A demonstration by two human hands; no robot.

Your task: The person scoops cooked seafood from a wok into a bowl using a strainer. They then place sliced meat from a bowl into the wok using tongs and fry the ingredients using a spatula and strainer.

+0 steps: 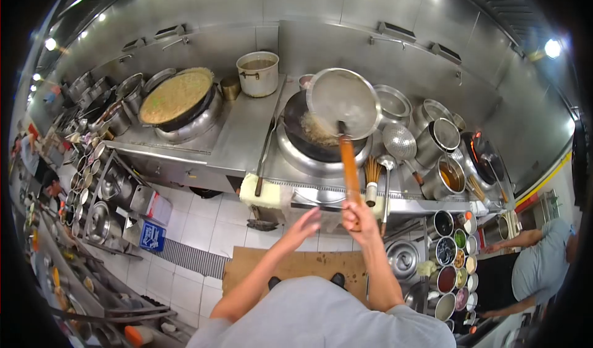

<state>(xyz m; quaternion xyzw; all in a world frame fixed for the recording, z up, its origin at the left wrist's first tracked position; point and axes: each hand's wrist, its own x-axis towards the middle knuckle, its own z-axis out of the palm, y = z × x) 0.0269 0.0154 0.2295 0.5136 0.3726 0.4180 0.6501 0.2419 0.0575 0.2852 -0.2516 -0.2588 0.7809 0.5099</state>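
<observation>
My right hand point(361, 222) is closed around the wooden handle of a large round mesh strainer point(343, 97). The strainer is held over a dark wok point(298, 112) and hides part of its right side. Pale, shredded-looking food point(315, 130) lies in the wok, of a kind I cannot make out. My left hand point(302, 225) is held out in front of the stove edge, fingers extended, with nothing in it. Left of the wok, a long-handled tool point(265, 156) rests across a folded yellowish cloth point(258, 189); its head is hidden.
A bamboo brush point(372, 174), a ladle point(386, 162) and a perforated skimmer point(400, 143) lie right of the wok. Another large wok point(179, 97) holds pale liquid at left. A white pot point(258, 74) stands behind. Seasoning containers point(446, 249) line the right, where another person point(543, 258) stands.
</observation>
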